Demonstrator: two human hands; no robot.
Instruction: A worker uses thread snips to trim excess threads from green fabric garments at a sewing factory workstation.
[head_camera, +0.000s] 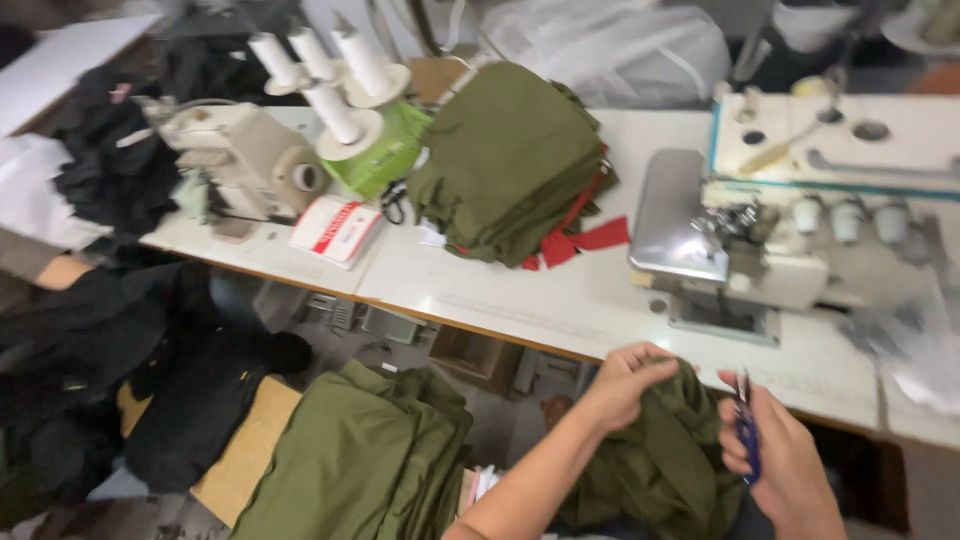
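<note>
My left hand (625, 385) pinches a bunched piece of olive green fabric (665, 455) at the bottom of the view, below the table's front edge. My right hand (785, 460) is closed around small blue-handled scissors (746, 432), held upright just right of that fabric. The two hands are close together, a few centimetres apart.
A white table (520, 290) carries a stack of olive green pieces (510, 165) with red strips (585, 240), an overlock sewing machine (740, 245), white thread cones (335, 75) and a red-and-white packet (335, 228). More green fabric (365, 455) lies on a low stand at lower left. Black cloth (110, 330) is piled left.
</note>
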